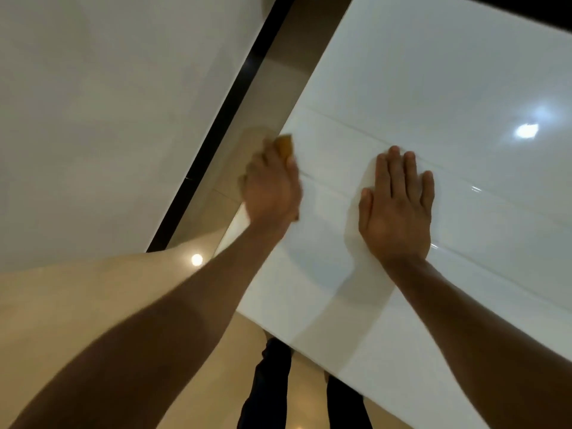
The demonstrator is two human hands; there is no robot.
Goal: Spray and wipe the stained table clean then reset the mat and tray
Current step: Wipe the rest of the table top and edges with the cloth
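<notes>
A glossy white table [448,88] fills the right half of the head view. At its left edge my left hand [272,184] is closed around a yellow-orange cloth [68,144], which pokes out past my fingers and is blurred by motion. Flat on the tabletop, palm down with fingers spread, rests my right hand [397,205], a little right of the left one. No stain shows on the white surface near either hand. Mat, tray and spray bottle are out of view.
A pale wall [108,103] with a dark baseboard strip [229,116] runs along the left. Beige shiny floor [62,298] lies below the table's near edge. My dark-trousered legs [272,382] show beneath that edge.
</notes>
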